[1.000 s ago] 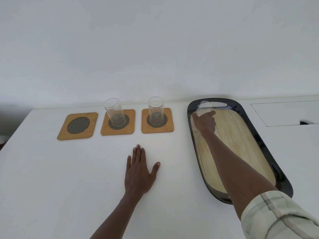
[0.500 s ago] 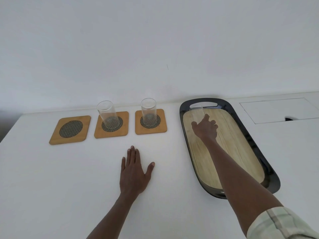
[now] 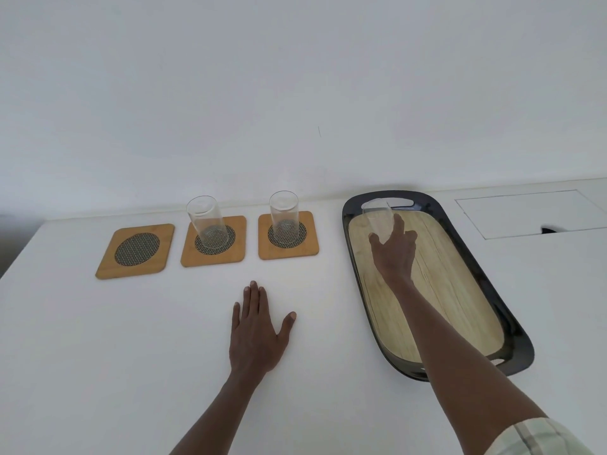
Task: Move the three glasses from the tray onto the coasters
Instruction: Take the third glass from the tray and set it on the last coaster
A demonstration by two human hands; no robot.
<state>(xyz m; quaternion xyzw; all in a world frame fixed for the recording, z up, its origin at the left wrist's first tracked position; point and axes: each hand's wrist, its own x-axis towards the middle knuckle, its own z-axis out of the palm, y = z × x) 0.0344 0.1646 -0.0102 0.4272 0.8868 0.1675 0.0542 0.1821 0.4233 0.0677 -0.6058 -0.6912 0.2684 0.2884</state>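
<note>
Head view, looking forward and down over a white table [image 3: 98, 356]. Right hand [image 3: 392, 254] reaches to the far left corner of the tray [image 3: 512, 330], thumb on the near left side of the last glass [image 3: 377, 218] and fingers [image 3: 398, 226] on its right side; the grasp appears to be closing around the lower half of the glass, though whether it is already firm, or the glass lifted clear of the tray floor, cannot be told. The glass is upright, its long axis vertical, its rim above the fingertips. Left hand [image 3: 258, 336] lies flat and spread on the table, palm down, holding nothing, well apart from every glass. Two glasses already stand, one on the middle coaster [image 3: 213, 241] and one on the right coaster [image 3: 288, 235]. The left coaster [image 3: 136, 250] is bare and is judged to be the destination. The relation that governs the coming move: this coaster lies far to the left of the right hand, at the opposite end of the row, so the carry must pass the two placed glasses, which stand between. The left hand is nearer to the bare coaster, but the right hand has the glass. A path in front of or above the standing glasses would avoid knocking them; keeping the axis vertical suits a flat set-down.
</note>
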